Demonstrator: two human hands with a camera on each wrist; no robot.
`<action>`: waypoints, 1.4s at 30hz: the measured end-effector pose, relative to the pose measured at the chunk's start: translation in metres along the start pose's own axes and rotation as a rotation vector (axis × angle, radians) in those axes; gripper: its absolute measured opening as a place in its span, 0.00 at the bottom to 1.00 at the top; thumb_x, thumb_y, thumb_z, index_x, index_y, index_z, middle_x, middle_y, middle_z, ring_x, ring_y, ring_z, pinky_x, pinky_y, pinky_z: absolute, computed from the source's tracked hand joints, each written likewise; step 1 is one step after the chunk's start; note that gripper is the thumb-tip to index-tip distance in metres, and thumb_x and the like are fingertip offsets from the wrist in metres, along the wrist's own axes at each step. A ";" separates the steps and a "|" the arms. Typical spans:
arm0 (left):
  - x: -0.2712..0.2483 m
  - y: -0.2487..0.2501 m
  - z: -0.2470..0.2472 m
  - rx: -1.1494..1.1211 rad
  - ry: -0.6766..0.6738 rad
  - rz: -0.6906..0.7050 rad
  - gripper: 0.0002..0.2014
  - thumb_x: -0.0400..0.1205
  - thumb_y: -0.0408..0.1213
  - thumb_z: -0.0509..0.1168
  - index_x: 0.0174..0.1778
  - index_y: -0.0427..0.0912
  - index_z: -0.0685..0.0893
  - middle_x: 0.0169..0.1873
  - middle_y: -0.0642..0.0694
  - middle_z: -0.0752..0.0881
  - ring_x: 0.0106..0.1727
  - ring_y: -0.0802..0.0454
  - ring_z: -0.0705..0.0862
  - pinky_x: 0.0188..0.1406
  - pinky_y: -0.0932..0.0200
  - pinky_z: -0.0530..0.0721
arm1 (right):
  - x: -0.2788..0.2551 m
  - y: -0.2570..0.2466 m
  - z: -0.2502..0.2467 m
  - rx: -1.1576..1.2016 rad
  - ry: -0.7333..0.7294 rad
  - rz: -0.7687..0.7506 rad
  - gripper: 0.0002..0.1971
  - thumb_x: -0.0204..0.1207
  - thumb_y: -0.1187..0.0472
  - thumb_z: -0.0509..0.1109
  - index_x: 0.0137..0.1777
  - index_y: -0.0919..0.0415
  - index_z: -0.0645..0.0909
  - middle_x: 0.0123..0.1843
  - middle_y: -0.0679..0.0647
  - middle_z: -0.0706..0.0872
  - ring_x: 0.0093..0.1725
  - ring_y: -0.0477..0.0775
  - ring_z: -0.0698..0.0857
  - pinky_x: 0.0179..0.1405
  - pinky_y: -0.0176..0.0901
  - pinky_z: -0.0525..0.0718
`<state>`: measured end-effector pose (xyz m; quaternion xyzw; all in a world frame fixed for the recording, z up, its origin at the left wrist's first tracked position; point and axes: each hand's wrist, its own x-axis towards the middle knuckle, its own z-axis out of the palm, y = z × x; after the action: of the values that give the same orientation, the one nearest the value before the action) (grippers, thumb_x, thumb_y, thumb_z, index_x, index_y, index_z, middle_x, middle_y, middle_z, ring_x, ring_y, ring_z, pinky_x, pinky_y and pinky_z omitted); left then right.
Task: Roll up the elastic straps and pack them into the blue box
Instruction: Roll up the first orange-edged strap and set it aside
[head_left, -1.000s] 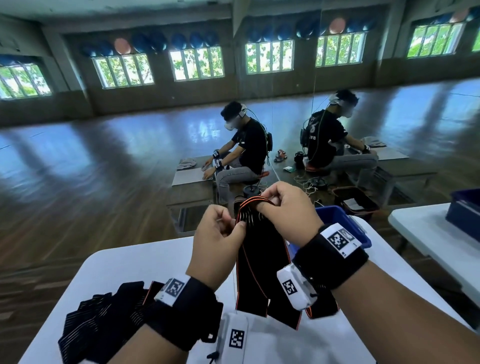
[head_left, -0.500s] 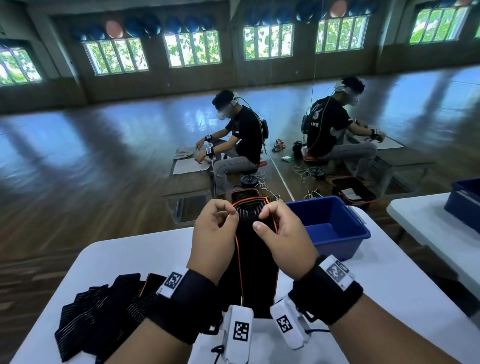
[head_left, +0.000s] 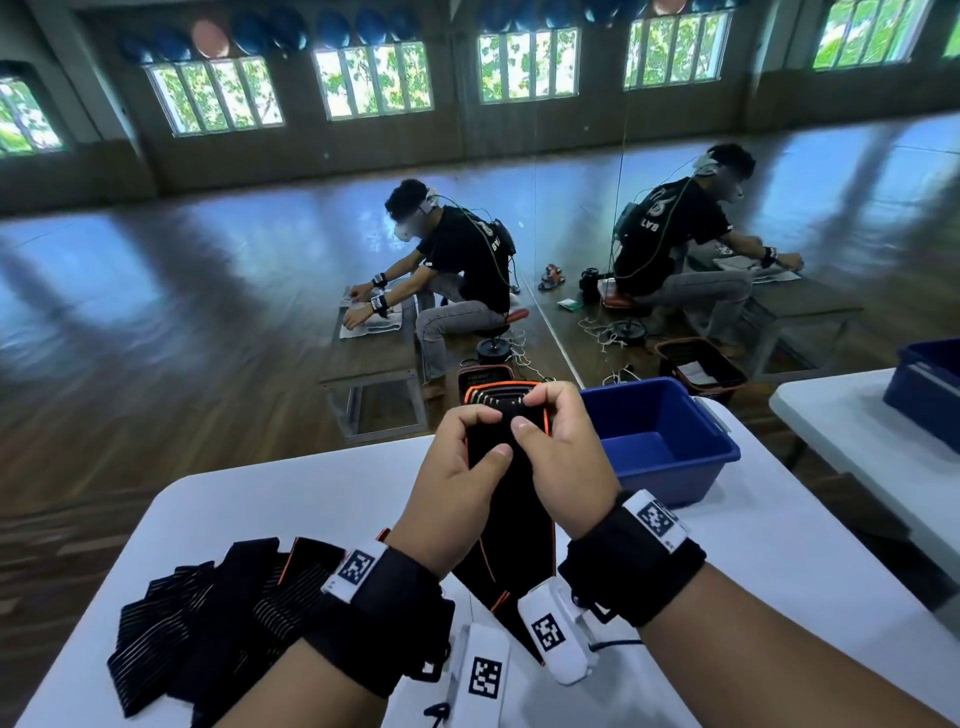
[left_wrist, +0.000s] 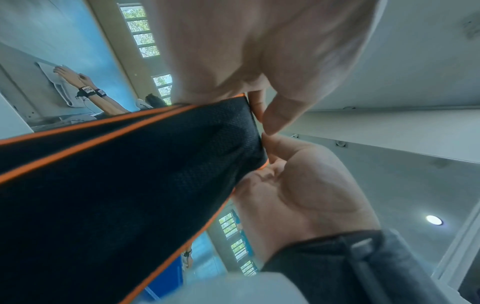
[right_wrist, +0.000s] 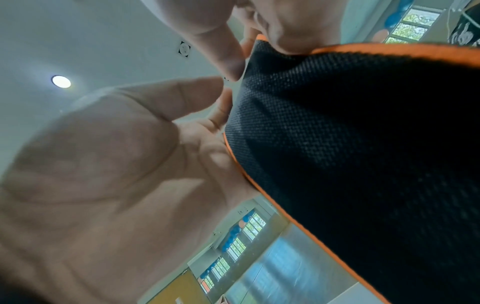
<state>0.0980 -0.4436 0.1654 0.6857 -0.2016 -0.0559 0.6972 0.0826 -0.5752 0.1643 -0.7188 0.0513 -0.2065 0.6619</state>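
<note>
A black elastic strap with orange edging hangs upright between my hands over the white table. Its top end is curled over. My left hand pinches that top from the left, and my right hand pinches it from the right, thumbs on the near face. The wrist views show the strap's black weave close up, with fingers at its edge. The blue box stands open just right of my right hand; what shows of its inside holds nothing.
A pile of loose black straps lies on the table at the near left. A second white table with another blue box stands to the right. Beyond the table's far edge, a person sits at a bench beside a mirror.
My hands have come closer together and a little lower. They have turned the strap's top end further over. The pile and the blue box have not moved.
</note>
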 end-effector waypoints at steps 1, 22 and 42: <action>0.001 -0.001 -0.002 -0.012 -0.001 -0.010 0.17 0.77 0.30 0.64 0.61 0.51 0.80 0.61 0.45 0.85 0.63 0.51 0.85 0.60 0.54 0.83 | 0.001 0.000 -0.001 0.026 -0.009 0.016 0.13 0.68 0.55 0.66 0.50 0.40 0.73 0.58 0.54 0.85 0.59 0.57 0.86 0.61 0.68 0.84; 0.055 -0.072 -0.026 -0.191 0.278 -0.309 0.26 0.78 0.10 0.55 0.62 0.43 0.79 0.57 0.38 0.84 0.54 0.44 0.85 0.56 0.41 0.87 | -0.092 0.133 -0.022 -0.361 -0.383 0.321 0.22 0.62 0.68 0.78 0.52 0.46 0.79 0.50 0.45 0.86 0.47 0.40 0.83 0.47 0.30 0.80; 0.056 -0.232 -0.052 0.662 0.017 -0.516 0.22 0.71 0.20 0.64 0.45 0.56 0.86 0.48 0.48 0.86 0.51 0.45 0.86 0.56 0.57 0.85 | -0.165 0.179 -0.029 -0.427 -0.409 0.708 0.29 0.69 0.50 0.80 0.68 0.45 0.71 0.57 0.42 0.78 0.49 0.40 0.81 0.53 0.38 0.80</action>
<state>0.2138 -0.4276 -0.0490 0.9011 -0.0244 -0.1553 0.4042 -0.0420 -0.5660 -0.0462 -0.8032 0.2036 0.1937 0.5253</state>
